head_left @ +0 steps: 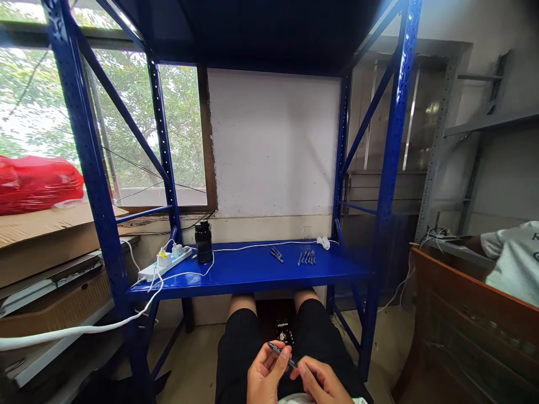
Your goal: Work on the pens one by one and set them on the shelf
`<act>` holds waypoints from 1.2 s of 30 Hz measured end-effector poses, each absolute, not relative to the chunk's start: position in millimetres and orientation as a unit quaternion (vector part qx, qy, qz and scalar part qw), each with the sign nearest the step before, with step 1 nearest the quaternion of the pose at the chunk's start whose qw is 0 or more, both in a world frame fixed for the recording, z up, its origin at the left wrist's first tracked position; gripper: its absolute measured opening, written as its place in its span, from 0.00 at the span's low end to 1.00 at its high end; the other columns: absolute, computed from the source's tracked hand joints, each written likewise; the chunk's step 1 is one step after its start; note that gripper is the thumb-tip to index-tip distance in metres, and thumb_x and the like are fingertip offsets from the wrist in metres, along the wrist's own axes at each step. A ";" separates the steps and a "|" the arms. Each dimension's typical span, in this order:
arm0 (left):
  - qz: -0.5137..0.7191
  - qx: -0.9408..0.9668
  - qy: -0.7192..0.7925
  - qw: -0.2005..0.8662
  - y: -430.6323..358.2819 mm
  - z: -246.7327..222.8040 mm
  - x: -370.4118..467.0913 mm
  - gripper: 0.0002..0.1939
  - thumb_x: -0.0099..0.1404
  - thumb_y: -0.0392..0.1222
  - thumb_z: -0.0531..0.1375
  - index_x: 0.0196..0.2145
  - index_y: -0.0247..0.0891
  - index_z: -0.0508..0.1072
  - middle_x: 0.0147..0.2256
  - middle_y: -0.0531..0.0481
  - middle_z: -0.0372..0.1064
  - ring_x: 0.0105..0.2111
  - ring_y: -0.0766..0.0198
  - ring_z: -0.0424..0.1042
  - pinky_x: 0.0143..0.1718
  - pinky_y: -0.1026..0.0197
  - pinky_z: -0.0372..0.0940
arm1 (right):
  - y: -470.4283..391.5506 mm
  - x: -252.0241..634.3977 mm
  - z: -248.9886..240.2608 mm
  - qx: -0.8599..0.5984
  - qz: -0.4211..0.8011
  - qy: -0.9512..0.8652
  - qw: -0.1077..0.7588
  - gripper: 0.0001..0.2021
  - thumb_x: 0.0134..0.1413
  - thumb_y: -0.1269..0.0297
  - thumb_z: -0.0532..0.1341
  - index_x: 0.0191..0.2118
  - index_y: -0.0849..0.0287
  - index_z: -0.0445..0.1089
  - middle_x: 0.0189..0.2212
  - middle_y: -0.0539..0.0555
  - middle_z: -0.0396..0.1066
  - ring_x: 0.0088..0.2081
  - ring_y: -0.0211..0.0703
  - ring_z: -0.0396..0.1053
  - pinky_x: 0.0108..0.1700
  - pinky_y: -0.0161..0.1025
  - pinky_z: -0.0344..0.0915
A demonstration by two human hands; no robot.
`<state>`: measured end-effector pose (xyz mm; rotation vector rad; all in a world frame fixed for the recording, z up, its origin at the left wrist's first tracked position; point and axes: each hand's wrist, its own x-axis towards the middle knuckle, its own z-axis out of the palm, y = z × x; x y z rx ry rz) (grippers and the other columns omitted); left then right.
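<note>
Low over my lap, a dark grey pen (291,363) slants down to the right between my hands. My left hand (266,375) pinches its upper part between thumb and fingers. The pen's lower right end sits in the fingertips of my right hand (322,380), which hide its tip. Ahead on the blue shelf table (244,265) lie two groups of pens: a small bunch of dark pens (277,254) and, to its right, a row of several pens (306,257).
A white power strip (166,264) with plugs and cables stands on the table's left, beside a black bottle (204,242). Crumpled white tissue (323,242) lies at the back right. Blue posts (389,146) flank the table. At right are a wooden chair back (471,303) and a person's sleeve (514,252).
</note>
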<state>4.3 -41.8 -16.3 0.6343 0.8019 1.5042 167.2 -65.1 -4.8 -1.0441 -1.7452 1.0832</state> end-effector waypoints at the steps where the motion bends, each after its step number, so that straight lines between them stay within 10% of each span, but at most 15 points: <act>1: 0.646 0.278 0.344 0.622 -40.8 -17.2 3.3 0.28 0.37 0.54 0.84 0.31 0.35 0.83 0.32 0.39 0.82 0.34 0.54 0.81 0.35 0.62 0.73 | -65.0 167.6 -5.2 -0.417 0.437 -0.688 0.403 0.36 0.65 0.26 0.50 0.38 0.58 0.73 0.25 0.47 0.58 0.28 0.39 0.57 0.33 0.36 0.57; 14: 0.661 0.299 0.324 0.607 -47.3 -14.6 5.8 0.29 0.41 0.52 0.84 0.39 0.36 0.86 0.39 0.34 0.84 0.45 0.42 0.83 0.49 0.52 0.76 | -65.9 167.3 -7.9 -0.388 0.464 -0.663 0.441 0.29 0.62 0.28 0.58 0.36 0.53 0.60 0.26 0.48 0.69 0.30 0.42 0.65 0.39 0.38 0.63; 26: 0.680 0.248 0.333 0.604 -47.7 -13.8 6.5 0.30 0.38 0.54 0.84 0.34 0.37 0.82 0.37 0.38 0.83 0.39 0.48 0.83 0.38 0.58 0.75 | -64.7 166.6 -10.1 -0.400 0.463 -0.679 0.406 0.37 0.66 0.25 0.48 0.40 0.59 0.73 0.22 0.44 0.54 0.24 0.36 0.53 0.28 0.35 0.52; 36: 0.688 0.283 0.330 0.581 -49.3 -17.1 8.0 0.28 0.42 0.57 0.83 0.33 0.37 0.80 0.32 0.43 0.81 0.33 0.56 0.80 0.36 0.61 0.73 | -62.6 167.0 -17.1 -0.375 0.455 -0.688 0.424 0.28 0.67 0.31 0.54 0.36 0.54 0.61 0.26 0.50 0.70 0.28 0.40 0.62 0.35 0.36 0.59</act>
